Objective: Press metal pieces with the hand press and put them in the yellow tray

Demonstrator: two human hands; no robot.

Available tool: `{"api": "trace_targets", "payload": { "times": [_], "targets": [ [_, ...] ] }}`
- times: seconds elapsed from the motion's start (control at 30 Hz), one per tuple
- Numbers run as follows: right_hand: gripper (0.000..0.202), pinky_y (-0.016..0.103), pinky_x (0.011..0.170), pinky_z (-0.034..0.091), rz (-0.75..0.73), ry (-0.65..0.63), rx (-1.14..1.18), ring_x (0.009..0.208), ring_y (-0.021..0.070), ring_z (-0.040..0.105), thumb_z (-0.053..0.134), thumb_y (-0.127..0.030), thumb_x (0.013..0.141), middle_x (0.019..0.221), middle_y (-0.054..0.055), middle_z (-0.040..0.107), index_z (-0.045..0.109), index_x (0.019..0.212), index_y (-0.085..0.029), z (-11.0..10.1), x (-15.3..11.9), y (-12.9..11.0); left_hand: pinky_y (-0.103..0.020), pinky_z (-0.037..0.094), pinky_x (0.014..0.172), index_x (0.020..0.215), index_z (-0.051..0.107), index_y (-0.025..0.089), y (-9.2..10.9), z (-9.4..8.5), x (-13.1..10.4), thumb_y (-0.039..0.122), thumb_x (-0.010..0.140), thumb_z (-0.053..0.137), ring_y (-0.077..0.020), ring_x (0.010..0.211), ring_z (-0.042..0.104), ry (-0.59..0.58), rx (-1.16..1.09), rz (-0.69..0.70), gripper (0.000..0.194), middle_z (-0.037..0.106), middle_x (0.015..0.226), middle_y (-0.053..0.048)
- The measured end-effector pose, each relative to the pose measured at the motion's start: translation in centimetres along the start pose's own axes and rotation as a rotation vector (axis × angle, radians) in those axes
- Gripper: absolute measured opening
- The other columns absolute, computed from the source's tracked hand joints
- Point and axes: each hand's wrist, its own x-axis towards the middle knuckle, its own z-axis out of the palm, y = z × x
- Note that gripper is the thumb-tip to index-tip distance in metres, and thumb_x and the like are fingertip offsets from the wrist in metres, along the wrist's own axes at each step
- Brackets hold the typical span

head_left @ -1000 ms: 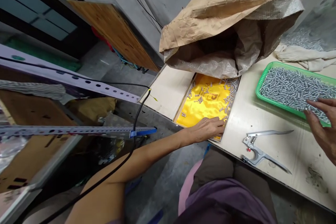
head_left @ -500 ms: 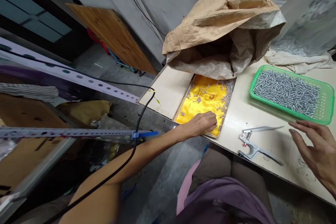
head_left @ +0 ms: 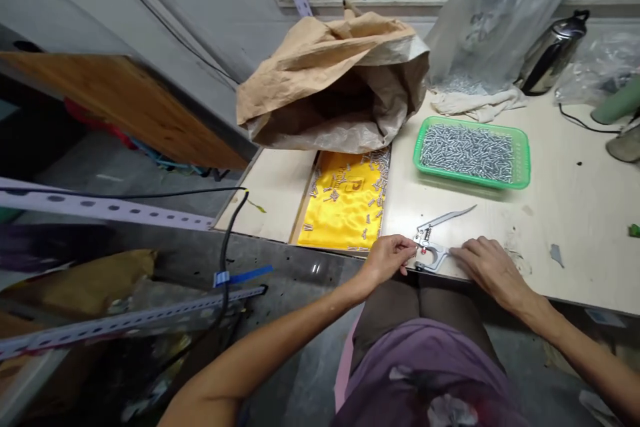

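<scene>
A silver hand tool (head_left: pixel 439 255) with two long handles lies at the table's front edge. My left hand (head_left: pixel 390 256) is at the tool's left end, fingers pinched together on something too small to make out. On the tool's right, my right hand (head_left: pixel 487 267) rests over its lower handle, fingers bent round it. Left of the tool, a yellow cloth (head_left: pixel 333 213) lines a shallow recess and has small metal pieces scattered on it. Behind the tool stands a green basket (head_left: pixel 523 167) full of similar metal pieces (head_left: pixel 465 152).
A large brown paper bag (head_left: pixel 320 67) gapes open over the back of the yellow cloth. Behind the basket are a pale rag (head_left: pixel 475 105), a clear plastic bag (head_left: pixel 485 27) and a metal kettle (head_left: pixel 553 57). A black cable (head_left: pixel 225 240) hangs at the left.
The view has turned to the right. My left hand has moved from the yellow cloth to the tool. My right hand has come left onto the lower handle.
</scene>
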Motion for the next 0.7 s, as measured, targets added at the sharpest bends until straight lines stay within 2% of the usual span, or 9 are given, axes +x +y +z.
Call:
{"api": "trace_targets", "payload": {
  "times": [0.07, 0.17, 0.47, 0.7],
  "targets": [
    [0.024, 0.032, 0.066, 0.035, 0.027, 0.004, -0.041, 0.079, 0.0207, 0.053, 0.043, -0.02, 0.095, 0.083, 0.008, 0.064, 0.064, 0.107, -0.018, 0.4, -0.4, 0.2, -0.015, 0.037, 0.039, 0.08, 0.066, 0.01, -0.5, 1.2, 0.5, 0.025, 0.075, 0.069, -0.0042, 0.039, 0.046, 0.033, 0.013, -0.045, 0.016, 0.053, 0.052, 0.006],
    [0.022, 0.032, 0.067, 0.033, 0.05, 0.008, -0.044, 0.079, 0.0209, 0.051, 0.046, -0.023, 0.095, 0.084, 0.007, 0.063, 0.063, 0.108, -0.017, 0.8, -1.0, 0.6, -0.014, 0.031, 0.033, 0.076, 0.067, 0.011, -0.9, 2.0, 1.0, 0.023, 0.075, 0.068, -0.003, 0.035, 0.039, 0.089, 0.06, -0.095, 0.013, 0.049, 0.048, 0.007],
    [0.023, 0.032, 0.069, 0.033, 0.069, 0.038, 0.026, 0.081, 0.0204, 0.051, 0.046, -0.024, 0.094, 0.086, 0.007, 0.062, 0.061, 0.111, -0.018, 1.7, -1.9, 0.7, -0.016, 0.026, 0.032, 0.069, 0.065, 0.01, -1.5, 1.5, 1.4, 0.025, 0.073, 0.065, -0.0024, 0.032, 0.034, 0.129, 0.152, -0.138, 0.015, 0.045, 0.045, 0.009],
    [0.021, 0.032, 0.071, 0.034, 0.093, 0.041, 0.031, 0.08, 0.0204, 0.051, 0.046, -0.018, 0.093, 0.086, 0.007, 0.063, 0.062, 0.107, -0.017, 1.5, -1.8, 0.4, -0.015, 0.027, 0.033, 0.069, 0.065, 0.011, -0.9, 1.8, 1.5, 0.029, 0.073, 0.066, -0.0026, 0.032, 0.034, 0.115, 0.276, -0.148, 0.018, 0.043, 0.043, 0.009]
  ]
}}
